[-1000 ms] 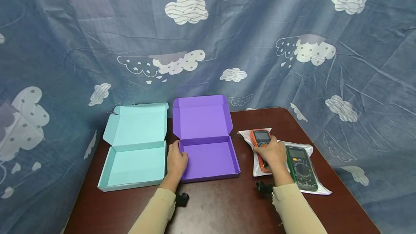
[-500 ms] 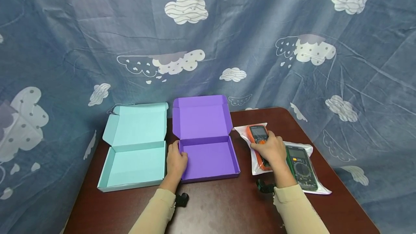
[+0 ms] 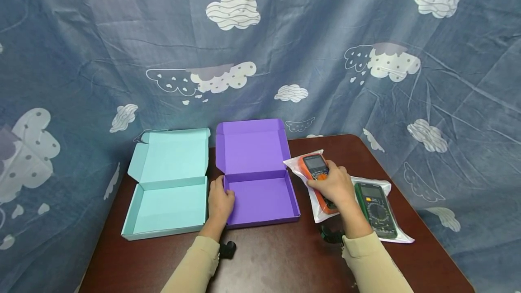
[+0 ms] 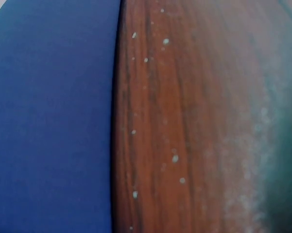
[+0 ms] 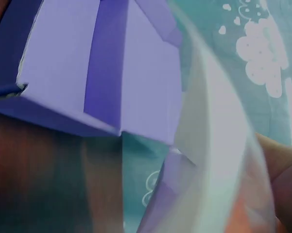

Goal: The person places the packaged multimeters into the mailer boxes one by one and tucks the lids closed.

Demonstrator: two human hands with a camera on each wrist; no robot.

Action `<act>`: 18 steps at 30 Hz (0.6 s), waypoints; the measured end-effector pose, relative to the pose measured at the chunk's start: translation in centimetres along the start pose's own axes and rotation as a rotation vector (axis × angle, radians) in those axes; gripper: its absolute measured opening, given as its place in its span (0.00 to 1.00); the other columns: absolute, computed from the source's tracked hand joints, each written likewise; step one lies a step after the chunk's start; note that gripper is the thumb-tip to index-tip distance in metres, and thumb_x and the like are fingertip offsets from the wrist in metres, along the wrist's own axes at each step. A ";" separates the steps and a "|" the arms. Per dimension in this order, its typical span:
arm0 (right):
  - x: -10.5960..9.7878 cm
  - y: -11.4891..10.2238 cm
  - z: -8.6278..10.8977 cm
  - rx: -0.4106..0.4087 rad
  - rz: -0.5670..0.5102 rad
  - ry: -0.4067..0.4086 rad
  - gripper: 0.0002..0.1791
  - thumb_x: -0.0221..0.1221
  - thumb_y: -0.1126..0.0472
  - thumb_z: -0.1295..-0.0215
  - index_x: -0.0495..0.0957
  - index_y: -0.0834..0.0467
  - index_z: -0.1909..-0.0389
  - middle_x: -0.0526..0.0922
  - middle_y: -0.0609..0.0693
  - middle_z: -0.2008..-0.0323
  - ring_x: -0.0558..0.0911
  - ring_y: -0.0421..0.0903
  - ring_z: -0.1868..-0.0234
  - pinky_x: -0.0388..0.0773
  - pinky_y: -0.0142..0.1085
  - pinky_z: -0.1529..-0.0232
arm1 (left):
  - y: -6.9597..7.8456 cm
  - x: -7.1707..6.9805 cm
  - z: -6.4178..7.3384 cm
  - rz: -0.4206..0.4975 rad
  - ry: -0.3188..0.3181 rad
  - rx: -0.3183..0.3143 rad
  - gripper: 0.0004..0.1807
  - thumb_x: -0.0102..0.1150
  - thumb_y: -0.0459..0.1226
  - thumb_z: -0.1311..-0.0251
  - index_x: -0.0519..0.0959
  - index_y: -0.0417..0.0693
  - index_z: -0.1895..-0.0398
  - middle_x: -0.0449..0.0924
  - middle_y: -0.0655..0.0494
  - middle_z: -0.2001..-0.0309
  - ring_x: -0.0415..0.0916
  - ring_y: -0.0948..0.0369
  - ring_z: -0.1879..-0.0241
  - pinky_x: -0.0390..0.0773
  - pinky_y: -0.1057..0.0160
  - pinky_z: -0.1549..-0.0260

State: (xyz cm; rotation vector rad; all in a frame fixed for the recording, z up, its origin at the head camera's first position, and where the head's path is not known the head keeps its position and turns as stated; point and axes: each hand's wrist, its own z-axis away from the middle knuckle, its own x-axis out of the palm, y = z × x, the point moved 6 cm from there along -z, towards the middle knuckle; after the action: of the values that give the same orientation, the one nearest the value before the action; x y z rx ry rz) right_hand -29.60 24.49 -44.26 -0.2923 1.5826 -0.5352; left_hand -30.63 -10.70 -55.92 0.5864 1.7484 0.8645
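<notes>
My right hand (image 3: pixel 335 186) grips an orange multimeter (image 3: pixel 315 163) in a clear-and-white plastic bag, tilted and raised to the right of the open purple box (image 3: pixel 262 200). In the right wrist view, the blurred bag (image 5: pixel 218 121) curves across the foreground, with part of the hand (image 5: pixel 286 170) behind it. My left hand (image 3: pixel 220 202) holds the left wall of the purple box, thumb on the inner side and fingers outside. Only the box's outer side (image 4: pixel 48 121) and the table show in the left wrist view.
A second bagged multimeter, green-edged (image 3: pixel 377 211), lies at the right of the brown table (image 3: pixel 268 257). An open mint-green box (image 3: pixel 171 211) stands left of the purple one. Both lids stand up against the blue cloud-patterned curtain (image 3: pixel 260 58).
My right hand has lifted the orange multimeter in its bag and moved it left, nearer the purple box, apart from the green-edged one. The left hand stays put.
</notes>
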 end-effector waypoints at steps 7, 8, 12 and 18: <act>0.2 -2.2 0.7 -0.090 -0.019 -0.035 0.51 0.73 0.48 0.53 0.66 0.67 0.29 0.75 0.68 0.53 0.76 0.60 0.57 0.73 0.51 0.59 | 0.0 0.0 0.1 0.009 -0.004 -0.008 0.28 0.58 0.29 0.37 0.71 0.35 0.32 0.75 0.35 0.44 0.77 0.41 0.46 0.76 0.42 0.46; 0.3 -2.5 0.8 -0.098 -0.020 -0.039 0.51 0.74 0.48 0.54 0.66 0.66 0.29 0.75 0.67 0.53 0.76 0.60 0.57 0.73 0.51 0.60 | 0.0 -0.1 0.1 0.011 -0.005 -0.008 0.28 0.58 0.28 0.37 0.71 0.35 0.33 0.75 0.35 0.45 0.77 0.41 0.47 0.76 0.42 0.46; 0.5 -3.3 1.1 -0.133 -0.012 -0.048 0.51 0.74 0.48 0.56 0.67 0.64 0.30 0.76 0.65 0.55 0.76 0.60 0.57 0.71 0.49 0.61 | 0.0 -0.2 0.1 0.015 -0.006 -0.010 0.28 0.58 0.28 0.38 0.71 0.35 0.33 0.75 0.35 0.45 0.77 0.41 0.47 0.76 0.42 0.47; 0.9 -4.1 1.2 -0.174 -0.004 -0.062 0.52 0.75 0.48 0.58 0.68 0.63 0.30 0.77 0.64 0.55 0.76 0.60 0.56 0.71 0.49 0.61 | 0.0 -0.1 0.1 0.025 -0.003 -0.008 0.28 0.58 0.28 0.38 0.71 0.35 0.33 0.75 0.35 0.46 0.77 0.41 0.48 0.76 0.42 0.47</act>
State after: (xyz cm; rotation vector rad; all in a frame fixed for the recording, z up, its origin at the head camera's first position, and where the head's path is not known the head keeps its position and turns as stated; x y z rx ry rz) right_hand -29.02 20.32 -42.93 -0.4392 1.5706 -0.3884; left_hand -30.53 -10.79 -55.89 0.6050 1.7374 0.8871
